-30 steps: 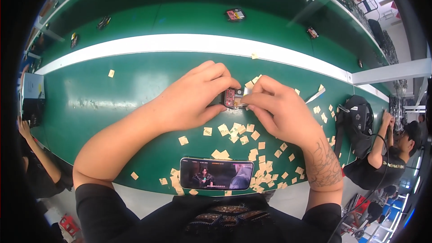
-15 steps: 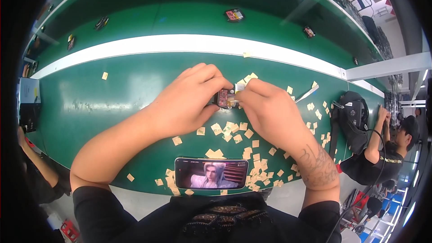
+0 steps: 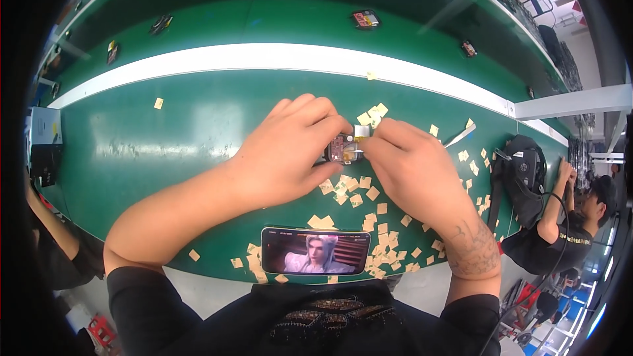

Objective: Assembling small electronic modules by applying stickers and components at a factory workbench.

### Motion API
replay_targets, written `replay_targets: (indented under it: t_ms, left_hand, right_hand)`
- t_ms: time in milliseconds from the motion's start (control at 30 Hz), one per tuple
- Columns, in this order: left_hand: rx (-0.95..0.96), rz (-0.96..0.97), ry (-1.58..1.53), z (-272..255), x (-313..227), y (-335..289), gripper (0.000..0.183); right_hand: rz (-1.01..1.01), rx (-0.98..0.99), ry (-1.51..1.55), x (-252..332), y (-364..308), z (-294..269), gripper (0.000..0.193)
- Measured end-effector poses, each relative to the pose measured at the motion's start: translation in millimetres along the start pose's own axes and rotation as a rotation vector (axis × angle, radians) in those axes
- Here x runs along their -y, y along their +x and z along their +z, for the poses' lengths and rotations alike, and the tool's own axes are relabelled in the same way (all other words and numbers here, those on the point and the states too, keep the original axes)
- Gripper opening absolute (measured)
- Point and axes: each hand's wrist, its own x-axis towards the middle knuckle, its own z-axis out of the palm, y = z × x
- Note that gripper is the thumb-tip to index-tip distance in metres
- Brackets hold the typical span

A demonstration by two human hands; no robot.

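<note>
A small open electronic device (image 3: 337, 149), with a reddish circuit board in a dark case, is held by my left hand (image 3: 295, 142) at its left side, thumb below and fingers above. A silver-white flat piece (image 3: 362, 131) with a yellow strip sits at the device's upper right. My right hand (image 3: 409, 158) is closed in a pinch at the right side of the device. From its fingertips a thin pale pointed tool (image 3: 355, 151) reaches over the board; most of it is hidden by the fingers. Small cream adhesive squares (image 3: 356, 200) lie scattered around and below the hands.
A phone (image 3: 315, 251) playing a video lies at the table's near edge. A black bag (image 3: 524, 175) sits at the right, a box (image 3: 45, 145) at the left. Beyond a white rail (image 3: 277, 57) lie similar devices (image 3: 365, 19). A co-worker (image 3: 573, 224) sits at right.
The whole view has shifted slightly, so most things appear a little further right. Both hands stay at the device, and the tool's tip still lies over the board.
</note>
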Motion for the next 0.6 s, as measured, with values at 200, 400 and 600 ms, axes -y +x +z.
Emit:
replay_targets:
  t_ms: [200,400,600]
  left_hand:
    - [-0.045,0.014,0.000,4.0,-2.8,-0.9,0.047]
    - [-0.058,0.001,-0.001,2.9,0.1,-4.2,0.047]
    - [-0.128,0.042,0.014,7.1,8.7,0.5,0.048]
  right_hand:
    - [-0.015,0.030,-0.139,18.2,-2.2,-6.0,0.023]
    - [0.118,-0.045,0.256,-10.5,1.3,11.1,0.018]
    - [0.401,-0.110,0.620,-31.4,8.9,11.0,0.019]
